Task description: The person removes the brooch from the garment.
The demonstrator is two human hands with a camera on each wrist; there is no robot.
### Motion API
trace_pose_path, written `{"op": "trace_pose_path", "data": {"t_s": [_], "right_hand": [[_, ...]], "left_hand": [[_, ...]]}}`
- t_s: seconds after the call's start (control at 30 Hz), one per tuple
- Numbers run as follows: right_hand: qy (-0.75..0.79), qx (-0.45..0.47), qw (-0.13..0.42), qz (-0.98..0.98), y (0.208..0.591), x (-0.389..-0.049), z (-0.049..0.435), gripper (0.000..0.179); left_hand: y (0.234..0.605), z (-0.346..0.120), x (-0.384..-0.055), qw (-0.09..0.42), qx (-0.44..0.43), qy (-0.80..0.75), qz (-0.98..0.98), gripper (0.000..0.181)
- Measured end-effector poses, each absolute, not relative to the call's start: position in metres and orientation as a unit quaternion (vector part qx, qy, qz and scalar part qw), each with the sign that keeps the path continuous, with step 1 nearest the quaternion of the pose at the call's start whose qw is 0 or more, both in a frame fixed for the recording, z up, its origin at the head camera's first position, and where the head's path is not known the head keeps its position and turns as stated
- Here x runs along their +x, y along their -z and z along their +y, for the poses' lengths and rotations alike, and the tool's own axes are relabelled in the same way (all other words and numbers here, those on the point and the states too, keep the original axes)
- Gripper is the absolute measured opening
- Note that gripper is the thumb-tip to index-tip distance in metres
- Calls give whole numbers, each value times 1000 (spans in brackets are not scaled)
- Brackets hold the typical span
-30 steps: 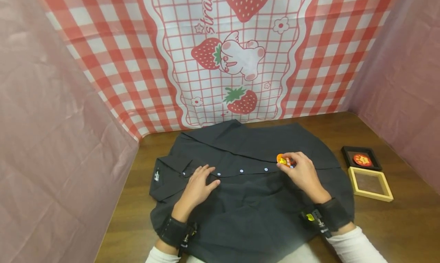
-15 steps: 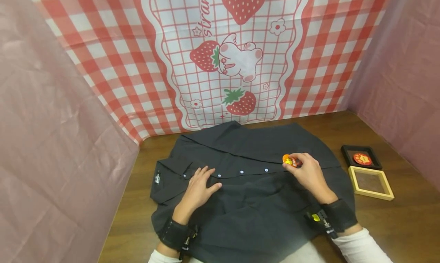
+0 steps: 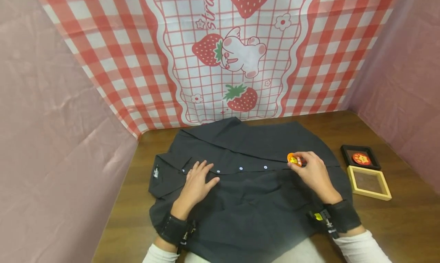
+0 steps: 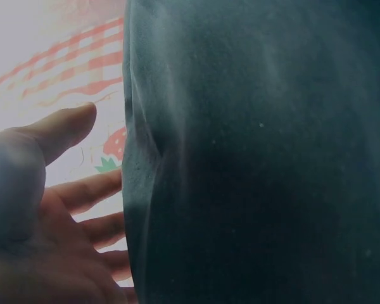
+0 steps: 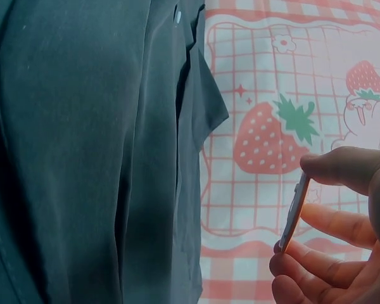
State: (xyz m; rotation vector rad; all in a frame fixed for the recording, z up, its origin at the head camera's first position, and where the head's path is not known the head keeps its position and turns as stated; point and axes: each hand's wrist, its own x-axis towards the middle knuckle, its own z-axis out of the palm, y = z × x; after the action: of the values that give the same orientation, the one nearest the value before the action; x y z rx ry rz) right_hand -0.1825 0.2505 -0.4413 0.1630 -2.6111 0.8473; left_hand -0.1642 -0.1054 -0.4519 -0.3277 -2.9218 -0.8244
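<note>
A dark grey button-up shirt (image 3: 247, 198) lies spread on the wooden table, collar to the left, its white buttons running across the middle. My left hand (image 3: 197, 183) rests on the placket near the collar, fingers straight and spread; in the left wrist view those fingers (image 4: 92, 190) partly pass behind the cloth's edge. Toward the hem, my right hand (image 3: 313, 175) pinches a round orange badge (image 3: 293, 159) with yellow and red print between thumb and fingers. The right wrist view shows this badge (image 5: 294, 212) edge-on, tilted and apart from the cloth.
At the right, a black frame (image 3: 347, 153) holds a red round badge (image 3: 361, 158) with a yellow star. A pale yellow frame (image 3: 372, 196) lies just in front of it. A strawberry-print checked cloth (image 3: 240, 64) hangs behind, with pink curtains (image 3: 58, 121) at the sides.
My right hand has shifted to the right along the button line, carrying the orange badge toward the hem. The left hand stays in place on the shirt.
</note>
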Motion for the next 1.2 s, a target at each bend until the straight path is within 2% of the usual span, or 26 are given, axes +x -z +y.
{"op": "trace_pose_path", "data": {"t_s": [0.57,0.87,1.2], "right_hand": [[-302,26,166,-938,442,-177,273,36],[-301,26,174,-937,441,-178,286,34],[-300,15,165,-940,441,-177,296,34]], "left_hand": [[450,-103,-163,4,-102,260,-960,59],[449,-104,-164,33,-109,272,-956,50],[446,-101,-164,11,-102,270,-957,47]]}}
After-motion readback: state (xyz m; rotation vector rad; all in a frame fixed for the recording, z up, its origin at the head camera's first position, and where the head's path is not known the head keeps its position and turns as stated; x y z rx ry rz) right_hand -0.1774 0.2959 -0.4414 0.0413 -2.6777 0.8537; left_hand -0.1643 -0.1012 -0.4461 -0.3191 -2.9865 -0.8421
